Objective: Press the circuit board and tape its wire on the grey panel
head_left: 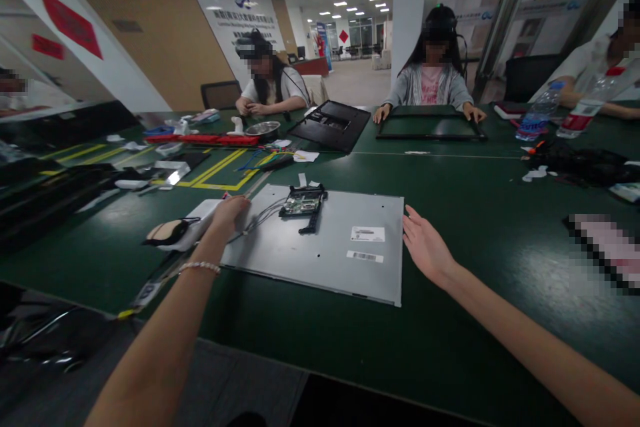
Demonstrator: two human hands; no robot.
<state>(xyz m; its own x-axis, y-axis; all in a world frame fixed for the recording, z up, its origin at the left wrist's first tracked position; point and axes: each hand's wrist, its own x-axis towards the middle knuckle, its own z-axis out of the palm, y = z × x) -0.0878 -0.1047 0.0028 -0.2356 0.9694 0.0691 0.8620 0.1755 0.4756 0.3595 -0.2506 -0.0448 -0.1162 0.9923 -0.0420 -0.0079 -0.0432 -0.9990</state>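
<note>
A flat silver-grey display panel point(330, 273) lies back side up on the green table, two white labels near its right side. A small circuit board point(303, 202) in a black bracket sits on its upper part, with grey cables point(265, 215) running left from it. My left hand point(231, 213) is at the panel's left edge, fingers pointing away from me and partly hidden. Along the right edge is my right hand point(425, 243), open with fingers stretched out, close to or touching the rim. Neither hand visibly grasps anything.
Left of the panel lies a white object with a beige and black pad point(167, 232). Across the green table point(450, 333), a person holds a black frame point(431, 127); another sits near a black cover point(335, 125). Bottles point(540, 113) and black cables stand right; parts clutter the left.
</note>
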